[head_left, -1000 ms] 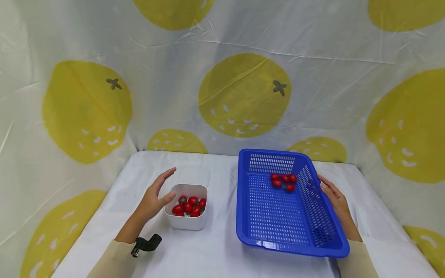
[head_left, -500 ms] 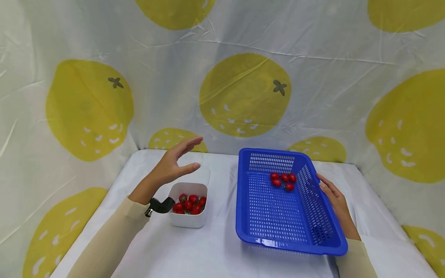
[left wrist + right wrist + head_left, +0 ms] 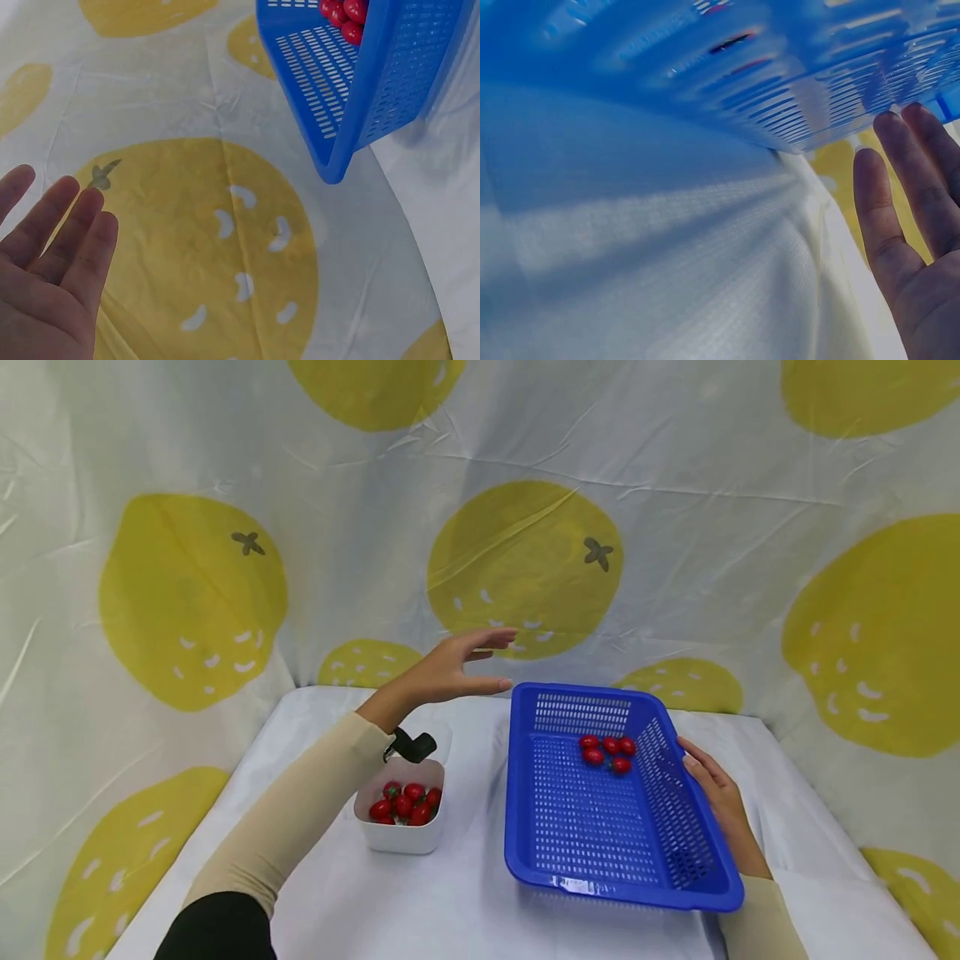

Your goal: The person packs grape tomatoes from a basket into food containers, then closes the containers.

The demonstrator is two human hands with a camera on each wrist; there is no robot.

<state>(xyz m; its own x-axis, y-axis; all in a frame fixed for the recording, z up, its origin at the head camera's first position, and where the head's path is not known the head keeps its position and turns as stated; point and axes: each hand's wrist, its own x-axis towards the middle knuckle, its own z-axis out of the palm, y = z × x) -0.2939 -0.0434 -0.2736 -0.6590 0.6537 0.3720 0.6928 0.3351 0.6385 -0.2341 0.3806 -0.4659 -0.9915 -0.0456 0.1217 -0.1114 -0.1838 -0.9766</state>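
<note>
In the head view, a blue rectangular plastic basket point(image 3: 588, 818) is on the right part of the white-covered worktop point(image 3: 465, 902). Its long axis runs away from the person, and the far end leans slightly to the left; the open top faces upward. Five small red tomatoes point(image 3: 592, 757) lie inside, in the far half, toward the right wall. The right hand point(image 3: 716, 789) touches the right long side of the basket at the rim, its fingers rather straight. The left hand point(image 3: 457, 668) is in the air, near the far left corner of the basket, with thumb and fingers well apart, and it holds nothing. Below the left forearm stands a white square plastic box point(image 3: 401, 838) with red tomatoes in it.

In the left wrist view, the four fingers of the left hand are extended and a little separated. The basket is well apart from them, one corner pointing down.

In the right wrist view, three fingers are stretched toward the perforated side of the basket; I cannot tell how firmly they press.
</note>
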